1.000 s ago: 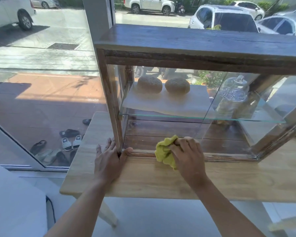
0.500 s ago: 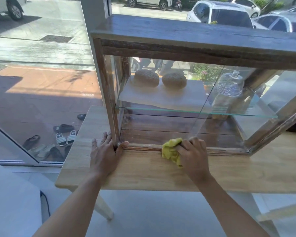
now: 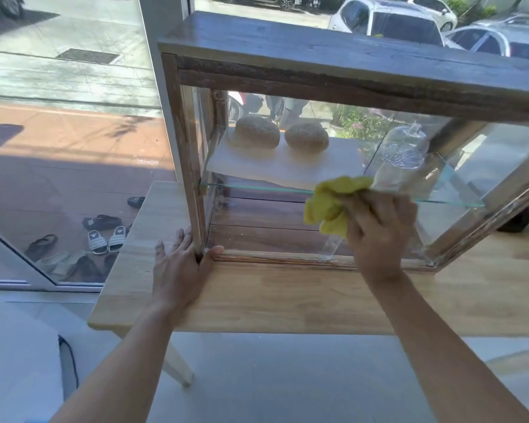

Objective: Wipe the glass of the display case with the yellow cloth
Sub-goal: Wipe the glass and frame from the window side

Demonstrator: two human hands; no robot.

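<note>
A wooden display case point(image 3: 333, 53) with glass panes point(image 3: 257, 215) stands on a light wooden table point(image 3: 287, 300). My right hand point(image 3: 379, 230) grips a crumpled yellow cloth point(image 3: 330, 203) and presses it against the front glass, about level with the inner glass shelf. My left hand point(image 3: 180, 264) lies flat on the table, its thumb and fingers bracing the case's lower left corner post. Two round bread loaves point(image 3: 257, 132) sit on white paper on the shelf inside.
A clear glass domed jar point(image 3: 400, 154) stands inside the case on the right. The case's right door point(image 3: 501, 203) hangs open at an angle. Behind the table a large window shows sandals point(image 3: 104, 236) on the pavement and parked cars point(image 3: 388, 19).
My right hand has carried the yellow cloth up and to the right, from the bottom rail of the case to the middle of the front glass. My left hand stays at the corner post.
</note>
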